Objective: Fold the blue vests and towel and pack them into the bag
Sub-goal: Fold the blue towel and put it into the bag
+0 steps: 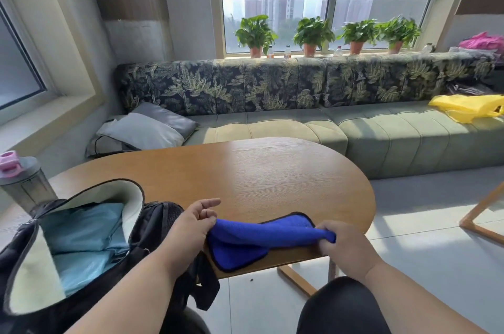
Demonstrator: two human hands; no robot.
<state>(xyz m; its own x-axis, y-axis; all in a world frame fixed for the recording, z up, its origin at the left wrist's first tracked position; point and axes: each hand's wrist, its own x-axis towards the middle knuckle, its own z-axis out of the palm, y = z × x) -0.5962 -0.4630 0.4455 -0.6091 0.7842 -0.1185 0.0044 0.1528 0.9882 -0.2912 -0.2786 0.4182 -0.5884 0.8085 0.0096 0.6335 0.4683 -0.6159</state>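
Both hands pinch my blue vest [253,238] at the table's [259,170] near edge: left hand [191,227] at one end, right hand [338,241] bunching the other. Soft, light, floppy; I'd grip corners. The bag [81,238] gapes alongside.

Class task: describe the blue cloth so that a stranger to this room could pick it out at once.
Find the oval wooden table before the sofa. On its near edge, right of the open black bag, lies the blue cloth, gripped by both hands; it alone is vivid blue with black trim.

A high-rise lounge or living room; a long leaf-print sofa [272,104] under a window [327,0], potted plants [313,33] on the sill, towers outside; oval wooden table [259,170]
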